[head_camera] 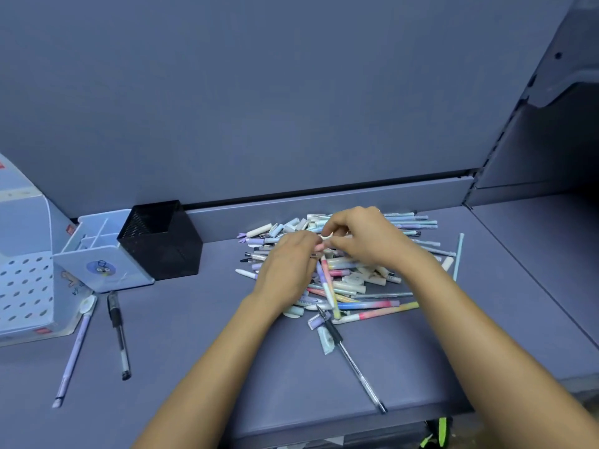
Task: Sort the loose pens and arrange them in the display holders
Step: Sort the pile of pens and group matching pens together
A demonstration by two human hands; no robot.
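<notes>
Forearms (210,367) converge; left hand (285,267), right hand (369,238) pinch pastel pen (329,280) atop pile (408,226).

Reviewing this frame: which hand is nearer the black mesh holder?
Left. The left hand is over the left side of the pen pile, to the right of the black mesh holder. The right hand is farther right, over the pile's middle.

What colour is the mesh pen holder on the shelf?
The mesh pen holder is black; the head view shows it best.
</notes>
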